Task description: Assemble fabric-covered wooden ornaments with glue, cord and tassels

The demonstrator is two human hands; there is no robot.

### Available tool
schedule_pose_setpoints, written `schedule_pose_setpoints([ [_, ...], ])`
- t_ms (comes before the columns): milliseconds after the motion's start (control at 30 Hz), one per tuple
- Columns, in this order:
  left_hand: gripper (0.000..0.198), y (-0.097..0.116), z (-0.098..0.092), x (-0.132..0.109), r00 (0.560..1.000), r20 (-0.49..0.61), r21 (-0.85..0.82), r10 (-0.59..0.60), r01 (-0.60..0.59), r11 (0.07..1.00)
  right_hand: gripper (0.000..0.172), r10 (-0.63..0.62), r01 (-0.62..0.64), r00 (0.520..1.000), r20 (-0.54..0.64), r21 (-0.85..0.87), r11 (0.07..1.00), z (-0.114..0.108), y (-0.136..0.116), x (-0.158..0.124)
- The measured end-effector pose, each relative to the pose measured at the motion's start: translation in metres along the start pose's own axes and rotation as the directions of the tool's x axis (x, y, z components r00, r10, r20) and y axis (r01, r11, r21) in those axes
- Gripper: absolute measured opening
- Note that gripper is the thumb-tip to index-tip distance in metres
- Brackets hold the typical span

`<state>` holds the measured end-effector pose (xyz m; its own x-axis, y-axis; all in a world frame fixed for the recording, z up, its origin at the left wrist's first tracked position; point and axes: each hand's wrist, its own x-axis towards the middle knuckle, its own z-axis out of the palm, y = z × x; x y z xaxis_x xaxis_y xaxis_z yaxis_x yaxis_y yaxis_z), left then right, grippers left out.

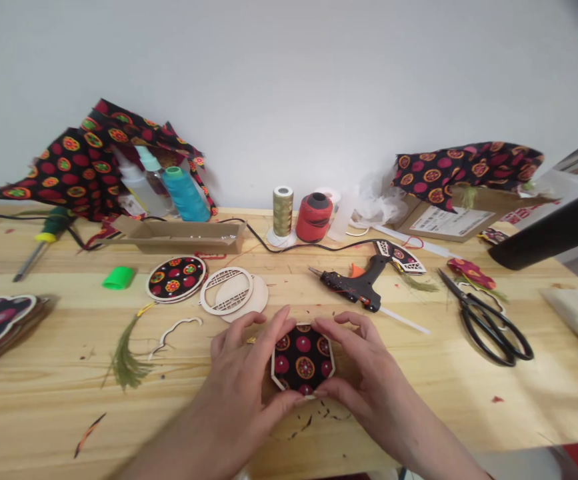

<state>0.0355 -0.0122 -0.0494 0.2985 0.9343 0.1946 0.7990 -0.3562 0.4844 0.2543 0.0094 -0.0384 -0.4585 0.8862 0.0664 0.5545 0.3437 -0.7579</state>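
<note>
Between my two hands is an octagonal piece (305, 360) with a pale wooden rim and dark fabric patterned in red and orange circles. Small white beads dot its surface. My left hand (249, 380) grips its left side, thumb at the lower edge and fingers at the upper edge. On the opposite side my right hand (363, 363) holds it the same way, with thumb and fingers on the rim. A black glue gun (359, 283) lies just beyond my right hand. Two pale wooden discs, one a cut-out ring (209, 300), lie beyond my left hand.
Black scissors (489, 320) lie at right, near a black pole (553, 223). A round fabric piece (176, 279), green tassel (131, 353) and screwdriver (43, 237) are at left. Behind stand a cardboard tray (183, 237), thread spools (313, 217), bottles and a cloth-draped box (449, 217). A cord crosses the table.
</note>
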Motion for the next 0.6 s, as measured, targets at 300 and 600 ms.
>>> schedule_pose_setpoints([
  [300, 0.093, -0.0017, 0.0014, 0.0015, 1.000, 0.015, 0.032, 0.011, -0.011, 0.999, 0.062, -0.030, 0.031, 1.000, 0.009, -0.079, 0.996, 0.0000, 0.0050, 0.0009],
  [600, 0.099, -0.0029, 0.0018, 0.0002, 1.000, 0.016, 0.026, 0.016, -0.017, 1.000, 0.062, -0.045, 0.045, 0.999, 0.000, -0.092, 0.995, 0.0012, 0.0066, -0.0002],
])
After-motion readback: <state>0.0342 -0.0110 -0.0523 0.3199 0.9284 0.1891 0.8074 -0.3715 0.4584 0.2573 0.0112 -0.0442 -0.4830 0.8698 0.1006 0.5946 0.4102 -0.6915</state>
